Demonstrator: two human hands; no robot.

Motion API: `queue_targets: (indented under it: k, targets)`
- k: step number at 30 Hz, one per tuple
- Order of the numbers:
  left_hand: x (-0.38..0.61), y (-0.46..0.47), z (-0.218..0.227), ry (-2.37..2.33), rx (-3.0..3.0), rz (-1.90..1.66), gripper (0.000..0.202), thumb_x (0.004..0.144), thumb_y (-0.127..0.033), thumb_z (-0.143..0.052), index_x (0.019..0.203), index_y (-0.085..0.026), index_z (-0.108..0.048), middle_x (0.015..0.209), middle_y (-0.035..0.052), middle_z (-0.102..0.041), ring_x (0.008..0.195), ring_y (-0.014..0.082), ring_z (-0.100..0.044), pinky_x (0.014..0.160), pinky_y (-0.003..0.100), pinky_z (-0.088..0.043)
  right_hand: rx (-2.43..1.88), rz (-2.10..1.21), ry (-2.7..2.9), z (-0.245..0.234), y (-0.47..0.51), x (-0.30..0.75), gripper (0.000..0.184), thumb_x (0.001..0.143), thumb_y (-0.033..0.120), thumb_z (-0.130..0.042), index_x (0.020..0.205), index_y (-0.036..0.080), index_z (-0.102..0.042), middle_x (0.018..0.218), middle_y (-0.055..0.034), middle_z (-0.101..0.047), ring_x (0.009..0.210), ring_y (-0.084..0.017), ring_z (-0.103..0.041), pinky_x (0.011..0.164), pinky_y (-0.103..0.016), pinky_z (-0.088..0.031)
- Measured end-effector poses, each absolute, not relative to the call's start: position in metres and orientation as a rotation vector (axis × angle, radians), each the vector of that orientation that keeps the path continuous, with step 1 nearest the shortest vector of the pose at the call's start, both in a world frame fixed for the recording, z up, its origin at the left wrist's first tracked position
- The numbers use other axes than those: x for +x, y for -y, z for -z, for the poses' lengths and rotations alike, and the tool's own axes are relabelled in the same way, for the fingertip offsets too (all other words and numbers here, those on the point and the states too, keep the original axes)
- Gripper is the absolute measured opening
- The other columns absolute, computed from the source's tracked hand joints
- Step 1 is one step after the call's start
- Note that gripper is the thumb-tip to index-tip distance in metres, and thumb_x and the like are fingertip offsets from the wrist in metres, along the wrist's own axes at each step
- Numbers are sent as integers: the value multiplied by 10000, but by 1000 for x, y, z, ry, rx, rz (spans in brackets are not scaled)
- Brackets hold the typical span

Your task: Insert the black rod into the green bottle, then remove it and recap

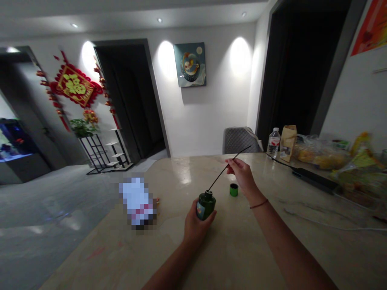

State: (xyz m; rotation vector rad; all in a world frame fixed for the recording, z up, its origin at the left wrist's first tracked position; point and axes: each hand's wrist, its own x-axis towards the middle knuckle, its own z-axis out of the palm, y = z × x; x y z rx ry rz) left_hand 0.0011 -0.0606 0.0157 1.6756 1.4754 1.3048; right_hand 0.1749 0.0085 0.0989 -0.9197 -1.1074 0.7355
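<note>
Dark green bottle (pixel 206 205) is held a little tilted over the stone countertop (pixel 232 257) by the person's left hand (pixel 195 225). The fingers and the palm are closed around its lower body, so this hand has a firm hold, and a pale label shows on the bottle's side. No cap is on its top. The right hand (pixel 240 173) pinches a thin black stick (pixel 218 178) between thumb and fingers, near the stick's middle. The lower end of the stick is at the bottle's mouth, but one cannot tell if it goes inside. A small green cap (pixel 234 189) stands on the countertop, near both hands and below the right hand. A red cord bracelet (pixel 259 204) goes around the right wrist.

To the left of the hands, a pixelated object (pixel 137 201) lies on the countertop, too blurred to tell what it is. Toward the right side are a plastic water bottle (pixel 273 143), a brown paper bag (pixel 288 143), a clear plastic bag of yellow food (pixel 320 158), and a long black object (pixel 314 180). A white cable (pixel 332 225) lies on the stone. Behind the countertop is a grey chair back (pixel 240 141).
</note>
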Motion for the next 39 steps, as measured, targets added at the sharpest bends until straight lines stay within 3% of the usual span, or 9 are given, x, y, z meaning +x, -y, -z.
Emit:
queue_targets:
  k: [16,28,33,39]
  targets:
    - [2,61,-16,-1475,1704,-1318,547,613,-418,-626,1087,-175,-498,972,54,-631,872,192,-581,797,311,-437,-954,-920,1542,-74,-12,141,325,718,426,-508,741,125,-628,545,14,-523,430,-66,-443,394,-184,-330]
    - [2,60,-15,-1472,1696,-1319,556,604,-429,-624,1085,-179,-500,947,51,-635,851,196,-587,780,319,-448,-992,-814,1755,-72,-5,131,335,735,424,-522,588,141,-623,551,-4,-550,565,-116,-492,492,-207,-354]
    - [2,61,-15,-1480,1690,-1323,554,610,-422,-629,1088,-178,-493,965,56,-631,868,196,-584,794,318,-443,-986,-926,1799,-73,-7,144,362,732,483,-520,669,145,-631,612,4,-573,600,-114,-514,543,-212,-382]
    - [3,60,-14,-1437,1671,-1331,543,619,-411,-625,1090,-177,-491,973,49,-632,872,183,-588,787,297,-447,-1031,-1182,1918,-70,-2,154,469,631,477,-644,954,139,-602,850,-52,-630,735,-133,-574,643,-230,-438]
